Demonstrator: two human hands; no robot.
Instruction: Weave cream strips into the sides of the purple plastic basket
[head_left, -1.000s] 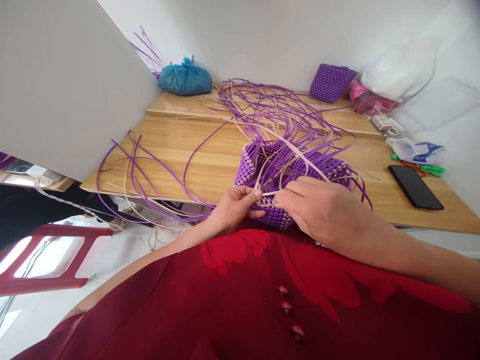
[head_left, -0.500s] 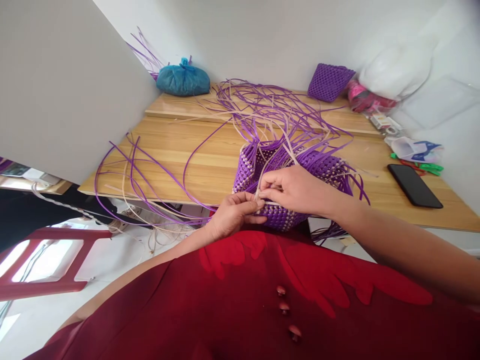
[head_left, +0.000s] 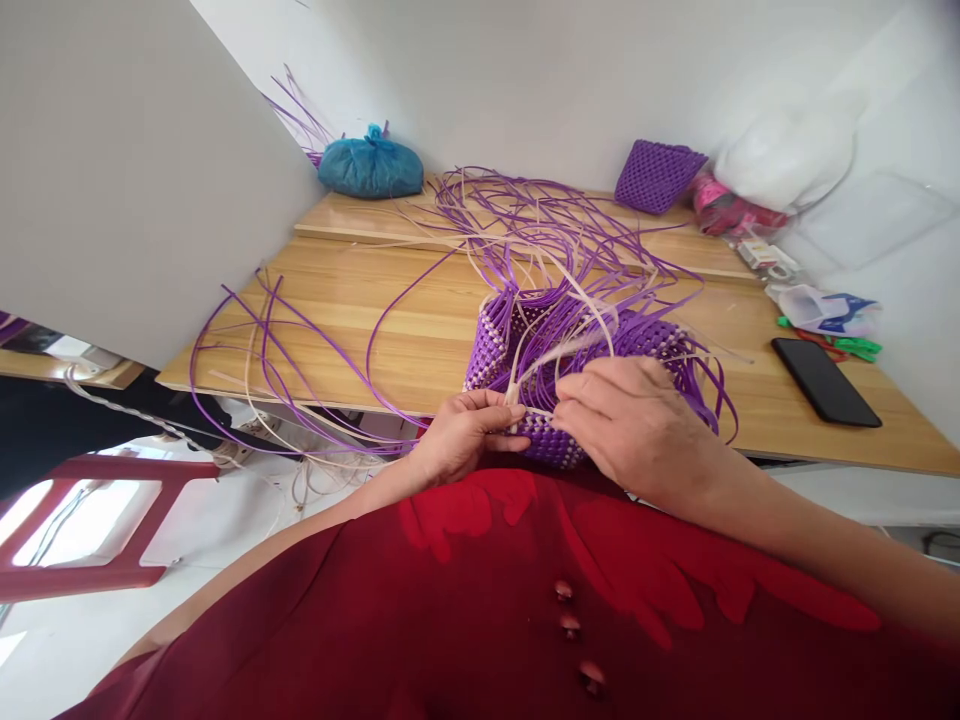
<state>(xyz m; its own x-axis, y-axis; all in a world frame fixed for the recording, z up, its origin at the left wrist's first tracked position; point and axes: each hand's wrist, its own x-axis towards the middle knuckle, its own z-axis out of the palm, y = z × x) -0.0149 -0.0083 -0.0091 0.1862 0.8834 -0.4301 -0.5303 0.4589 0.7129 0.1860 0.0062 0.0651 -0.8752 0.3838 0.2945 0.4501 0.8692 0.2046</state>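
A partly woven purple and cream basket [head_left: 491, 345] rests at the table's front edge, with long loose purple and cream strips [head_left: 525, 200] fanning out behind it. My left hand [head_left: 474, 428] pinches the basket's near rim, thumb on top, where cream strips come up. To its right, my right hand [head_left: 637, 425] is closed round a cream strip above the same rim, its fingertips bent inward. Part of the basket's right side is hidden behind my right hand.
On the wooden table [head_left: 337, 300], a black phone [head_left: 825, 382] lies at the right. A blue bag [head_left: 371, 165], a purple woven piece [head_left: 658, 176] and a white bag [head_left: 787, 150] stand at the back. A red stool [head_left: 112, 520] is at lower left.
My right hand has moved right and slightly down, away from my left hand, drawing a cream strip with it. My left hand has stayed at the rim.
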